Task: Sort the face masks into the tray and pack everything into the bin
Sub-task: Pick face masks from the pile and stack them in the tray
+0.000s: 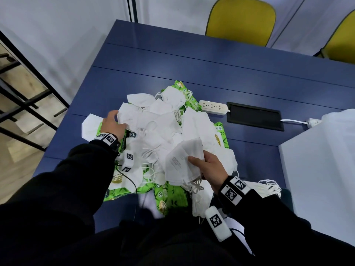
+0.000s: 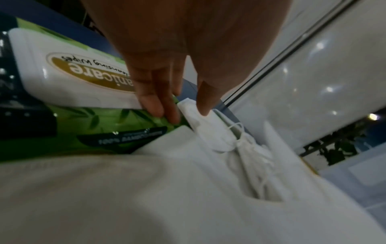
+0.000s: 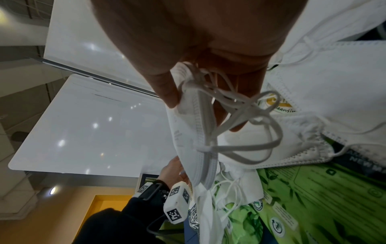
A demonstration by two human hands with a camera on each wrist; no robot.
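Observation:
A heap of white folded face masks (image 1: pixel 159 127) lies on the blue table (image 1: pixel 192 60), mixed with green wipes packs (image 1: pixel 172 194). My left hand (image 1: pixel 120 120) is at the heap's left edge and pinches one mask (image 1: pixel 127 115) between thumb and fingers. The left wrist view shows the thumb on that mask (image 2: pixel 208 127), beside a wipes pack (image 2: pixel 83 79). My right hand (image 1: pixel 199 166) holds a stack of masks (image 1: pixel 180 164) above the heap's near side. In the right wrist view that stack (image 3: pixel 194 140) sits between thumb and fingers, its ear loops (image 3: pixel 250 115) dangling.
A white power strip (image 1: pixel 213 107) and a black cable hatch (image 1: pixel 253 116) lie behind the heap. A white container (image 1: pixel 317 166) stands at the right, with more masks' ear loops (image 1: pixel 269 187) by it. Yellow chairs (image 1: pixel 242 20) stand beyond the far edge. The table's left edge is near my left hand.

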